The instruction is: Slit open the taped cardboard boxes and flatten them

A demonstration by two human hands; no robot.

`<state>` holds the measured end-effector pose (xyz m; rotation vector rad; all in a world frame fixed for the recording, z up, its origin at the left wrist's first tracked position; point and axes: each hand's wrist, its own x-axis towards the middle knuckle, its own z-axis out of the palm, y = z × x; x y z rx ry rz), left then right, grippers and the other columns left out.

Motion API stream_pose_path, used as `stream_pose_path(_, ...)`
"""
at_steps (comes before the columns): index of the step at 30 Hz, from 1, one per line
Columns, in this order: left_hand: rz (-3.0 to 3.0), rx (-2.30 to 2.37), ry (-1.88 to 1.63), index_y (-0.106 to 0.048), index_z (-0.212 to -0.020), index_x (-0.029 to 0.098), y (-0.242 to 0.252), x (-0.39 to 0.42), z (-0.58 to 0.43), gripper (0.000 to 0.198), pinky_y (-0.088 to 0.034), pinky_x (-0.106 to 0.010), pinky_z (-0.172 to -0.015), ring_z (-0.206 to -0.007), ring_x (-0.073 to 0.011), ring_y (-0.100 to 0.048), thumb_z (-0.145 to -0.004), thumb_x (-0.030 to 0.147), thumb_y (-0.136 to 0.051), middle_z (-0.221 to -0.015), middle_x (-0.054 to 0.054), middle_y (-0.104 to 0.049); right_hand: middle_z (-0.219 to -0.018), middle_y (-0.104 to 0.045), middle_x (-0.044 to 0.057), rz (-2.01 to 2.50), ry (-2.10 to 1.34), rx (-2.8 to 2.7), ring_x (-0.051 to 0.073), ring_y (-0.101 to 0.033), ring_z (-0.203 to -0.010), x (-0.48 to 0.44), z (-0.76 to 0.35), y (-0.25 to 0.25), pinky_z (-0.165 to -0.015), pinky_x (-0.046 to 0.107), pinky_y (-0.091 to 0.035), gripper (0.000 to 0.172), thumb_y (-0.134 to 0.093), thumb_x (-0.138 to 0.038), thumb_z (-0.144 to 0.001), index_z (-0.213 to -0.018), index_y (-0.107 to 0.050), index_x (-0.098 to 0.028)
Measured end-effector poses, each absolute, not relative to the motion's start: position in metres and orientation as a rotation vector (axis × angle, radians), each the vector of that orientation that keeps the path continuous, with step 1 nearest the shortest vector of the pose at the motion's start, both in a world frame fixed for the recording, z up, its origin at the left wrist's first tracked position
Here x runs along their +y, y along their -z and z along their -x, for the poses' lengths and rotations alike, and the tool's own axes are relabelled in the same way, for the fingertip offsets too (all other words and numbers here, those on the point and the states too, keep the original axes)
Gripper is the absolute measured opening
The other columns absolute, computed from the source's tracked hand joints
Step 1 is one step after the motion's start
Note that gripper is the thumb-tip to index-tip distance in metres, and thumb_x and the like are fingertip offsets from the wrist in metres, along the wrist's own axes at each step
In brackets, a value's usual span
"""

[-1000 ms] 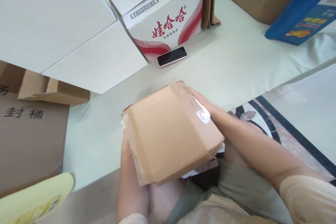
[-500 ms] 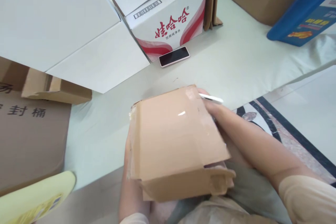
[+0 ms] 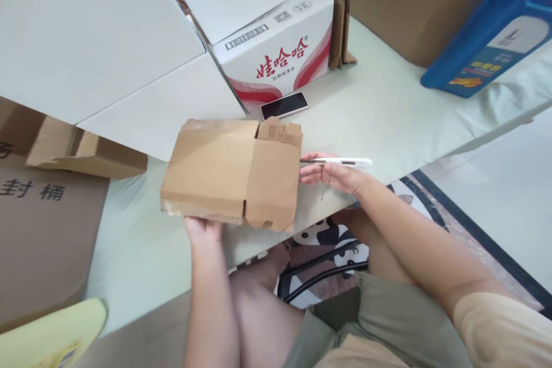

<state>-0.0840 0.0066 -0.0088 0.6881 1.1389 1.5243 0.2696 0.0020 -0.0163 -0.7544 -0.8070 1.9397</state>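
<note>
Nearest the body, the person's left hand is under the near edge of a cardboard box; the fingers are hidden beneath it, so whether they are spread or curled cannot be told. The box is over the near side of a cloth-covered table, a flap opened out toward the right hand, whose fingers reach loosely forward with a white cutter held in them. The cutter's thin dark end points at the flap's edge; whether the two touch is unclear. With that end so near the flap, a slip could score the cardboard or nick a finger, and since the left hand appears to support only the near edge, the box could tip. Counted outward, there are two hands, one box, one cutter and, at the lower left, one yellow container; farther off are one phone, one red-and-white carton behind it, one blue container at the right, and two large brown cartons, one at the left and one at the far right.
</note>
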Motion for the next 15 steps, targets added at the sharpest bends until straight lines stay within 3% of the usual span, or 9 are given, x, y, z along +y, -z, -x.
stream_pose_path(5,-0.601,1.097,-1.566,-0.071,-0.106,0.027,0.015,0.009,0.068,0.034,-0.056,-0.031,-0.102,-0.127,-0.0223,-0.063,-0.081,0.05,-0.073,-0.108,-0.001,-0.079,-0.072,-0.066,-0.009,0.933,-1.672,-0.581,0.012,-0.068,-0.067,0.004,-0.238,0.023,-0.067,0.026,-0.057,0.051,-0.091,-0.039,-0.06,-0.088,-0.051,-0.025)
stream_pose_path(10,-0.529,1.069,-1.581,-0.073,-0.097,0.026,0.008,0.004,0.057,0.031,-0.059,-0.031,-0.095,-0.12,-0.0242,-0.067,-0.073,0.046,-0.08,-0.102,-0.001,-0.079,-0.096,-0.078,0.003,0.992,-1.641,-0.476,0.023,-0.074,-0.087,0.005,-0.23,0.025,-0.084,0.041,-0.061,0.05,-0.091,-0.041,-0.061,-0.098,-0.061,-0.025)
stream_pose_path(15,-0.544,0.931,-1.625,-0.07,-0.112,0.03,-0.006,-0.004,0.055,0.058,-0.056,-0.036,-0.1,-0.133,-0.0263,-0.059,-0.077,0.075,-0.062,-0.119,-0.002,-0.076,-0.107,-0.078,0.004,1.071,-1.501,-0.673,0.025,-0.073,-0.097,0.003,-0.237,0.028,-0.091,0.043,-0.059,0.046,-0.083,-0.053,-0.068,-0.104,-0.066,-0.027)
